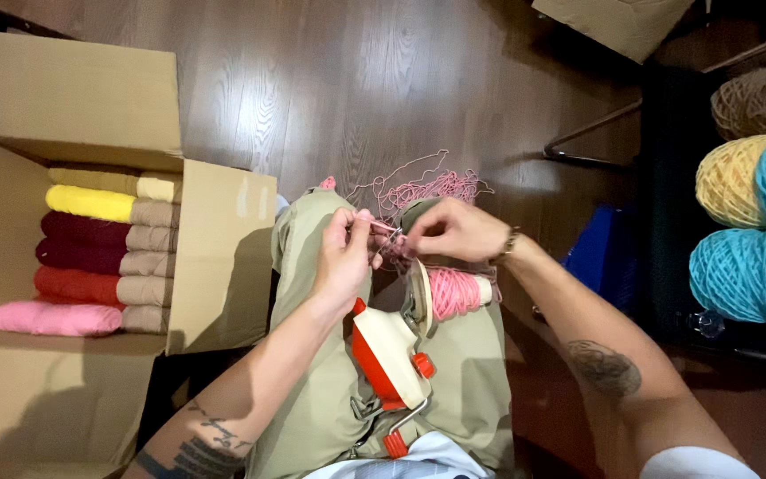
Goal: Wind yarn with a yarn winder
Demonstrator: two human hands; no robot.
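Our left hand (343,257) and right hand (448,229) are both pinched shut on a strand of pink yarn (381,227), held above the red-and-cream yarn winder (392,355) in our lap. A wound pink cone (454,293) sits on its spindle. The loose tangle (423,188) by our knees could snag, we judge, if pulled fast. The open cardboard box (223,257) crowds our left; bare wooden floor (330,80) lies ahead.
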